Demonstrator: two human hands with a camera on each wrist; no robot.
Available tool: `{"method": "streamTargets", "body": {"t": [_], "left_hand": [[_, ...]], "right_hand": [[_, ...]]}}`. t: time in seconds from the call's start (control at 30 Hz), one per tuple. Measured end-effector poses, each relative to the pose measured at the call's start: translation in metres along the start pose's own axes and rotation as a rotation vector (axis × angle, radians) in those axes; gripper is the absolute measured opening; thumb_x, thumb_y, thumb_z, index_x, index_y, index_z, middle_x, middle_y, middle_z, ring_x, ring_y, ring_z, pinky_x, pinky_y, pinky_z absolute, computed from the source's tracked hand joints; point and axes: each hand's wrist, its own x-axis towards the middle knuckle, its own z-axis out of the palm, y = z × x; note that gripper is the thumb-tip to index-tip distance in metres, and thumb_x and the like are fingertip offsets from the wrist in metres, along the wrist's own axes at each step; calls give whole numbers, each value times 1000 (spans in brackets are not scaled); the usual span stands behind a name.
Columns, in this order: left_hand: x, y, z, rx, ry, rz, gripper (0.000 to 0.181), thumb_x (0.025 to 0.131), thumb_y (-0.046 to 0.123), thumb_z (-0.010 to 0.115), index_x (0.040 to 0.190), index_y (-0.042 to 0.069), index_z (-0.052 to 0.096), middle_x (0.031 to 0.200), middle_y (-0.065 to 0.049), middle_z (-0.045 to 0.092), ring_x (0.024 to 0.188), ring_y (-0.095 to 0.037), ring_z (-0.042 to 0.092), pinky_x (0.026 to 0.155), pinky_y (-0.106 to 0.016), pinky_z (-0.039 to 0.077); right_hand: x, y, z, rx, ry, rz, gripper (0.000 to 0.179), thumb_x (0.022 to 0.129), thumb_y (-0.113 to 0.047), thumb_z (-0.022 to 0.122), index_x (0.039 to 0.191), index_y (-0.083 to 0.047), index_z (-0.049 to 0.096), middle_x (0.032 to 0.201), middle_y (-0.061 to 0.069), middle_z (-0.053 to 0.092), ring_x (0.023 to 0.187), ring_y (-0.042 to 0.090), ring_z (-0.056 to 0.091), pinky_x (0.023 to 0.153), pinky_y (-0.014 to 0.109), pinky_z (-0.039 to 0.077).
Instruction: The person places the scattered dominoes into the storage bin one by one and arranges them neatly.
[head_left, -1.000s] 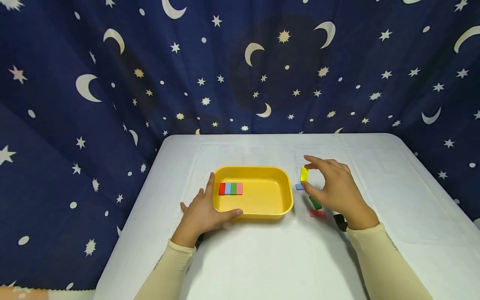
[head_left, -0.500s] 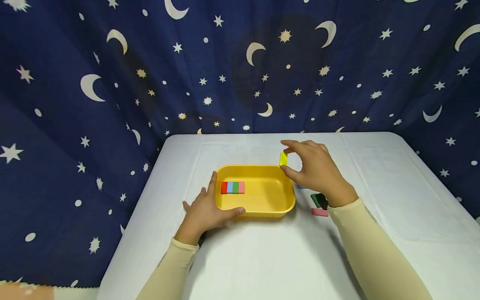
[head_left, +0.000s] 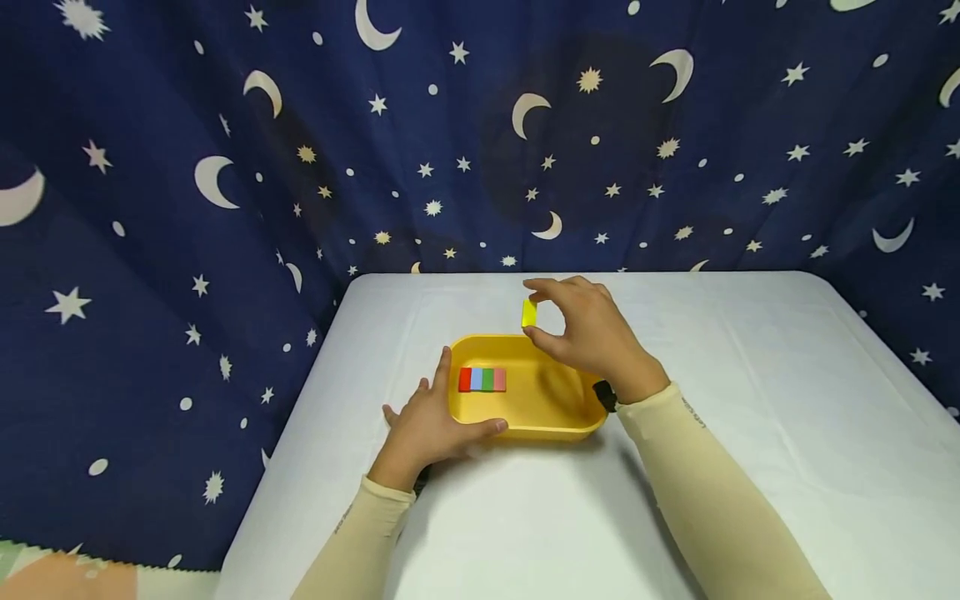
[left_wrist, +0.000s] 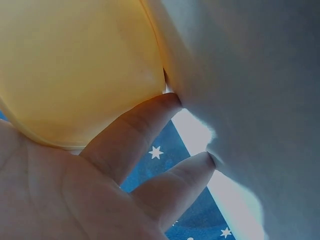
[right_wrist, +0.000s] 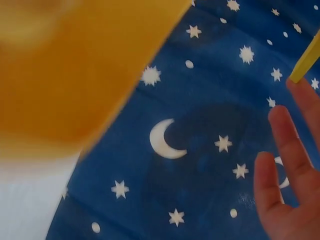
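Observation:
My left hand (head_left: 429,425) rests against the left end of a yellow plastic tub (head_left: 536,408), its index finger along the side and thumb at the front edge. In the left wrist view, two straight fingers (left_wrist: 132,132) show beside the tub's wall. Inside the tub, at the left, a red block (head_left: 465,380), a light blue block (head_left: 477,380), a green block (head_left: 488,380) and a pink block (head_left: 500,380) lie side by side. Above its back rim, my right hand (head_left: 596,333) pinches a flat yellow block (head_left: 529,313) upright between thumb and fingertips.
The tub stands on a table with a white cloth (head_left: 525,517). Behind it hangs a dark blue curtain (head_left: 480,225) with moons and stars. My right forearm sleeve (head_left: 712,483) crosses the table right of the tub, with a black strap (head_left: 604,396) at the wrist.
My right hand has carried the yellow block leftward from beside the tub to above its back rim. The loose blocks on the right are now hidden behind the right arm. My left hand stays at the tub.

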Motion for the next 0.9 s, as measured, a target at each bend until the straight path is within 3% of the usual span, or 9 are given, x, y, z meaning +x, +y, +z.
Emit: {"method": "streamTargets", "body": {"t": [0.37, 0.9], "left_hand": [[-2, 3, 3, 6, 14, -4, 145, 61, 99, 67, 171, 34, 0, 151, -5, 60, 149, -38, 43, 102, -93, 9], [0, 1, -1, 10, 7, 2, 147, 60, 99, 66, 171, 32, -2, 151, -5, 60, 149, -39, 43, 102, -93, 10]], "right_hand": [[6, -2, 38, 41, -3, -29, 58, 89, -33, 86, 141, -18, 65, 125, -3, 74, 118, 25, 61, 95, 50, 45], [15, 2, 55, 31, -111, -15, 57, 89, -30, 86, 141, -18, 67, 125, 0, 73, 116, 25, 59, 103, 50, 44]]}}
